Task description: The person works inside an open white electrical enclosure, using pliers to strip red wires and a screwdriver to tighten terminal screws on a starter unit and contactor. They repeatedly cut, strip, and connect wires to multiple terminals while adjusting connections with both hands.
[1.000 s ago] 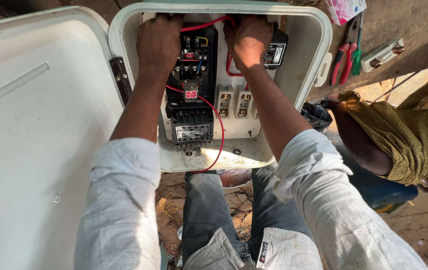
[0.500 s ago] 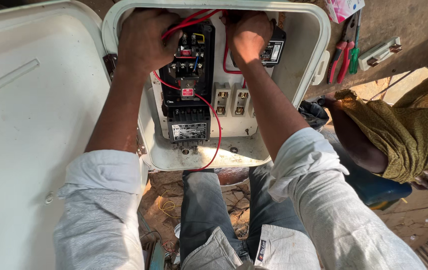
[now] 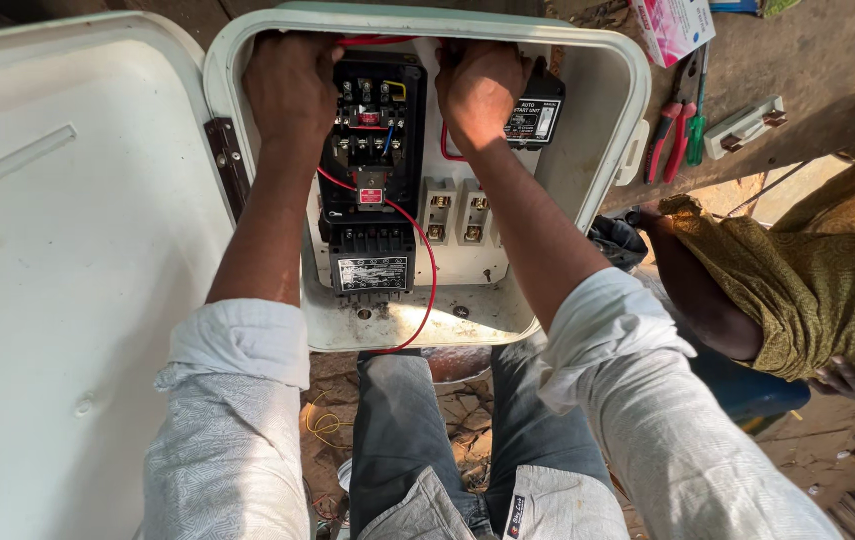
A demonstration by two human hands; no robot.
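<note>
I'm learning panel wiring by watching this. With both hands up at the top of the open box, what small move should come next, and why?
Probably feed the red wire further in at the top. Both the left hand and the right hand are pressed against the upper edge of the box, where red wire shows between them, while the rest hangs in a slack loop past the black switch unit. What the fingers grip is hidden.

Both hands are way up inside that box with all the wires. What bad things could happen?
The left hand and right hand are pressed among red wires at the top of the box; a wire could get tugged loose. If the box has power, which cannot be told, bare fingers near the screws might get a shock. The open door could also swing against the left arm.
</note>
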